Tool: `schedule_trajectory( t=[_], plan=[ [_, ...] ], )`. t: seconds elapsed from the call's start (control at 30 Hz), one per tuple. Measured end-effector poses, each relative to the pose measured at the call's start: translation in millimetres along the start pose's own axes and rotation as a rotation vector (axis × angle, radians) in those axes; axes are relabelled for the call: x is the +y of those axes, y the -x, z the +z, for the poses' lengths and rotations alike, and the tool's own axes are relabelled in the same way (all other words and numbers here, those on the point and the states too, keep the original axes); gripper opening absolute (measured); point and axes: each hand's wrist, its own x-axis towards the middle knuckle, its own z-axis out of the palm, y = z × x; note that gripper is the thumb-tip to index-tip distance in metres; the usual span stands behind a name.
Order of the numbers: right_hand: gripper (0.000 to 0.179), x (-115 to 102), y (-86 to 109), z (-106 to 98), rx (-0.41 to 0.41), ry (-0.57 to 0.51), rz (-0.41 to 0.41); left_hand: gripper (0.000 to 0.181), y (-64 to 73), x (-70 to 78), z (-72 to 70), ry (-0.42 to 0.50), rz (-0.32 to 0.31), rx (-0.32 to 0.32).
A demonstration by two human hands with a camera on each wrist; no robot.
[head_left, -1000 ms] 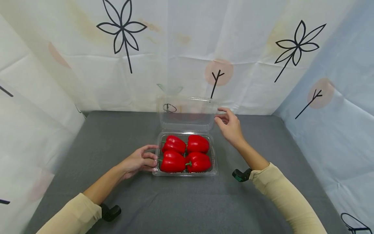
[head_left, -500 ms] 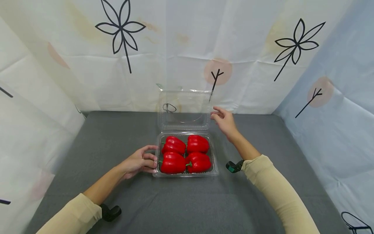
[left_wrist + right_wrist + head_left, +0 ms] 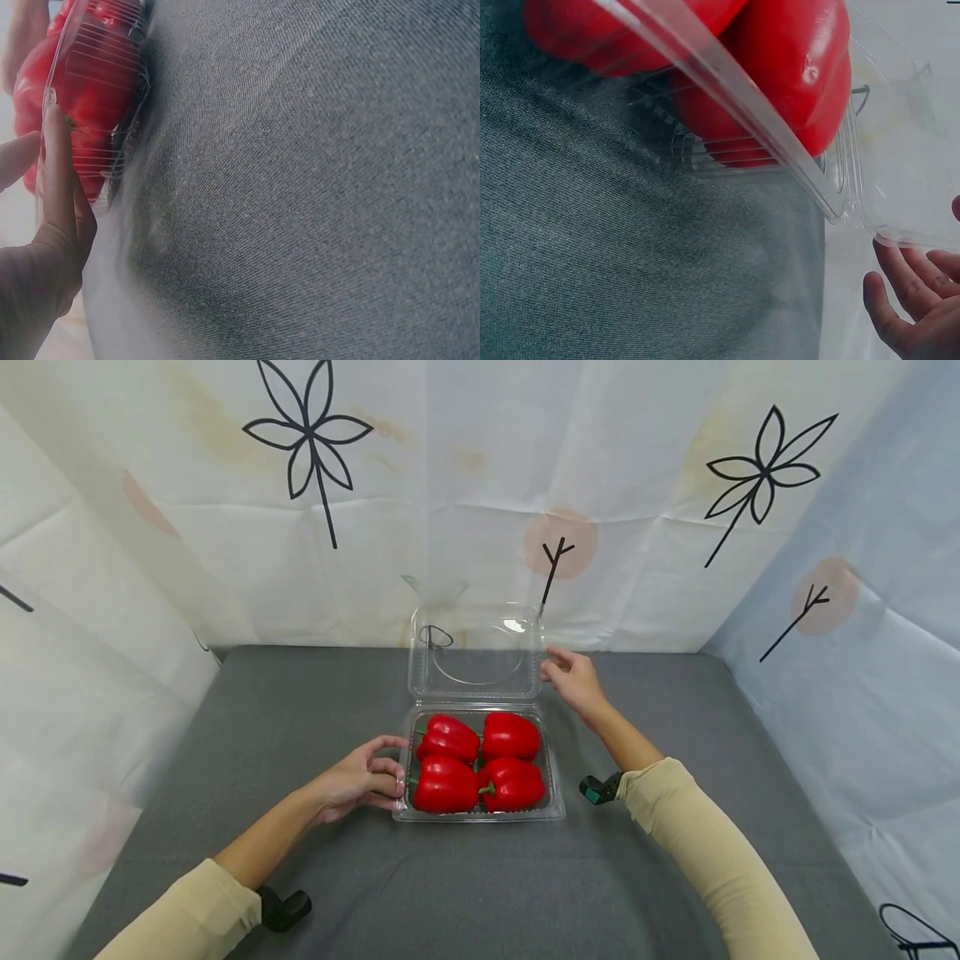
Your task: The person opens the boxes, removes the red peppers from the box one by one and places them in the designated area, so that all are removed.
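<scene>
Several red bell peppers [image 3: 446,783] sit in two rows in a clear plastic clamshell container [image 3: 480,816] on the grey cloth. Its transparent lid [image 3: 476,664] stands raised at the back. My left hand [image 3: 360,781] is at the container's left side; in the left wrist view, thumb and fingers [image 3: 58,176] pinch its rim. My right hand [image 3: 576,681] is at the lid's right edge. In the right wrist view, its loosely bent fingers [image 3: 904,281] touch that edge, with part of the hand cut off by the frame.
Grey cloth [image 3: 480,893] covers the tabletop around the container. A white patterned curtain [image 3: 465,485] hangs close behind the table, with side panels left and right. Black wrist devices [image 3: 283,908] sit on both forearms, below beige sleeves.
My right hand has shifted left along with the lid's right edge, then slightly down. The lid's top edge rose and then dropped back. The container has slid slightly nearer; my left hand stays at its side.
</scene>
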Motion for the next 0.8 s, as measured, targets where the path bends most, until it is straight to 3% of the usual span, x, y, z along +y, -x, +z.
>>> schedule_trajectory(
  t=[0.4, 0.8],
  plan=[
    [0.048, 0.8, 1.5, 2.6, -0.017, 0.071, 0.038, 0.071, 2.7, -0.1, 4.3, 0.016, -0.008, -0.021],
    [0.05, 9.8, 7.1, 0.4, -0.14, 0.126, 0.089, 0.071, 2.6, -2.6, 5.5, 0.013, -0.017, -0.028]
  ],
)
